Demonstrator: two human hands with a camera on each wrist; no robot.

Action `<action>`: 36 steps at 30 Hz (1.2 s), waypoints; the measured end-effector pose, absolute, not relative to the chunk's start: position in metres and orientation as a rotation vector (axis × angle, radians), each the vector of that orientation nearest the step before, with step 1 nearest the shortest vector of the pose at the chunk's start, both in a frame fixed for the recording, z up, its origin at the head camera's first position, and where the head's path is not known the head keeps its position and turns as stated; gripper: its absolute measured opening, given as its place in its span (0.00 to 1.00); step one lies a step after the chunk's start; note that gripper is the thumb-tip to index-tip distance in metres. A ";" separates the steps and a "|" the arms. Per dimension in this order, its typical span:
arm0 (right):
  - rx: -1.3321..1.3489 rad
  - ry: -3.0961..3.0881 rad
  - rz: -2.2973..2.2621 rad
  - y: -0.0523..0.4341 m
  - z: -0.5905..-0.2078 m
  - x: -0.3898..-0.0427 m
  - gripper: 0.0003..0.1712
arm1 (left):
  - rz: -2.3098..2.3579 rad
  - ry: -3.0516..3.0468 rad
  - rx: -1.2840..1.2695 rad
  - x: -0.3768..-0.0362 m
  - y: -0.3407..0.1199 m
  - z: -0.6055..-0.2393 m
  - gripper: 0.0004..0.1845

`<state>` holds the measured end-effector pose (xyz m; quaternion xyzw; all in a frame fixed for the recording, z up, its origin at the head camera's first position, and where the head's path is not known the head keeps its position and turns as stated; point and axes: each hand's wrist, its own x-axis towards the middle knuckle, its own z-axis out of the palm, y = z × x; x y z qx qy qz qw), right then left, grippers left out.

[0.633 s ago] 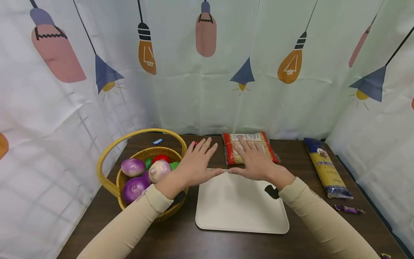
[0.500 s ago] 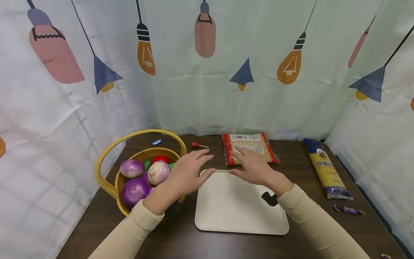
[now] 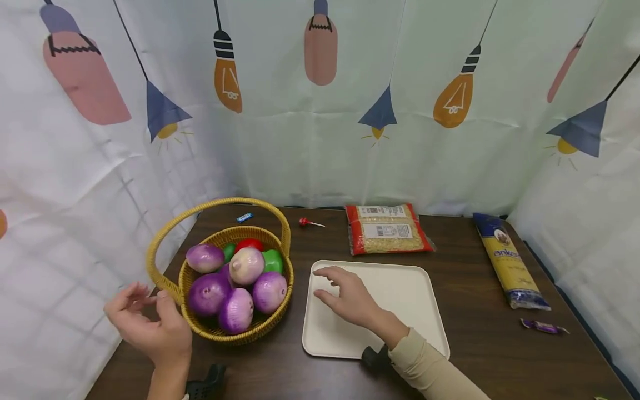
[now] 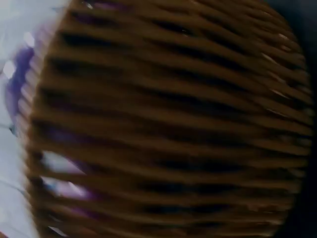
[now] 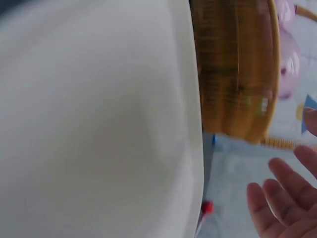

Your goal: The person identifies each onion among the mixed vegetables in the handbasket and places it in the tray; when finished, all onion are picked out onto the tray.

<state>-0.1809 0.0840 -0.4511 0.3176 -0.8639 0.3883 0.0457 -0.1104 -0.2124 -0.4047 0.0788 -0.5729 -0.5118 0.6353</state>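
A yellow wicker basket (image 3: 250, 335) with a tall handle holds several purple onions (image 3: 210, 293), a paler onion (image 3: 246, 265), a green pepper (image 3: 273, 261) and a red piece, partly hidden. At the basket's left side, close to the foot of its handle, is my left hand (image 3: 150, 328), its fingers loosely bent around nothing. The woven wall (image 4: 173, 114) fills the left wrist view, blurred. Over the off-white tray (image 3: 400, 294) hovers my right hand (image 3: 347, 294), empty, fingers pointing toward the basket. Its relaxed fingers (image 5: 282, 203) show in the right wrist view.
A red-edged bag of grain (image 3: 390, 229) lies behind the tray, with a red lollipop (image 3: 304, 221) to its left. A blue-wrapped candy (image 3: 244, 218) lies behind the basket. To the right are a yellow and blue packet (image 3: 510, 264) and a purple-wrapped candy (image 3: 544, 326).
Both hands were spread above the tray's far edge. The left has swung left and nearer, to the basket's outer side; the right has drawn nearer and lower over the tray.
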 end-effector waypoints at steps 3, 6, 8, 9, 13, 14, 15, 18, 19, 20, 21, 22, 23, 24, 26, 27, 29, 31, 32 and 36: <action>0.997 -2.572 1.270 0.060 -0.452 -0.173 0.29 | -1.326 -1.432 0.395 -0.114 -0.232 -0.421 0.22; 0.985 -2.583 1.281 0.036 -0.453 -0.167 0.36 | -1.586 -1.452 0.532 -0.124 -0.247 -0.438 0.20; 0.959 -2.615 1.288 0.022 -0.455 -0.164 0.41 | -1.728 -1.438 0.580 -0.130 -0.252 -0.447 0.15; 0.945 -2.633 1.289 0.015 -0.456 -0.163 0.43 | -1.765 -1.440 0.594 -0.132 -0.254 -0.452 0.12; 0.888 -2.698 1.266 -0.003 -0.462 -0.160 0.49 | -1.781 -1.458 0.607 -0.140 -0.258 -0.465 0.08; 0.871 -2.703 1.260 -0.006 -0.463 -0.160 0.49 | -1.766 -1.465 0.615 -0.141 -0.259 -0.467 0.08; 0.853 -2.706 1.254 -0.008 -0.464 -0.161 0.50 | -1.750 -1.471 0.618 -0.142 -0.260 -0.469 0.07; 0.798 -2.681 1.236 -0.013 -0.465 -0.163 0.51 | -1.719 -1.495 0.625 -0.145 -0.262 -0.472 0.08; 0.782 -2.659 1.244 -0.013 -0.464 -0.164 0.50 | -1.712 -1.508 0.625 -0.144 -0.262 -0.473 0.09; 0.771 -2.628 1.260 -0.013 -0.463 -0.163 0.49 | -1.708 -1.517 0.625 -0.144 -0.262 -0.473 0.08; 0.769 -2.591 1.288 -0.012 -0.462 -0.163 0.48 | -1.704 -1.524 0.626 -0.143 -0.263 -0.474 0.08; 0.774 -2.544 1.330 -0.011 -0.460 -0.163 0.48 | -1.700 -1.530 0.622 -0.142 -0.263 -0.475 0.07; 0.777 -2.494 1.389 -0.008 -0.457 -0.162 0.47 | -1.691 -1.535 0.617 -0.142 -0.263 -0.476 0.07; 0.773 -2.452 1.453 -0.005 -0.455 -0.161 0.47 | -1.686 -1.542 0.611 -0.141 -0.263 -0.476 0.06; 0.757 -2.388 1.560 0.005 -0.451 -0.161 0.47 | -1.676 -1.541 0.592 -0.141 -0.262 -0.477 0.06; 0.737 -2.372 1.604 0.011 -0.450 -0.162 0.48 | -1.668 -1.542 0.584 -0.141 -0.262 -0.478 0.06; 0.663 -2.377 1.649 0.025 -0.451 -0.165 0.48 | -1.653 -1.542 0.571 -0.142 -0.262 -0.478 0.06; 0.583 -2.399 1.649 0.040 -0.453 -0.169 0.48 | -1.646 -1.538 0.562 -0.142 -0.262 -0.478 0.07; 0.548 -2.408 1.648 0.048 -0.454 -0.171 0.48 | -1.644 -1.535 0.558 -0.142 -0.262 -0.478 0.07; 0.440 -2.443 1.632 0.076 -0.461 -0.184 0.48 | -1.637 -1.538 0.548 -0.142 -0.264 -0.479 0.07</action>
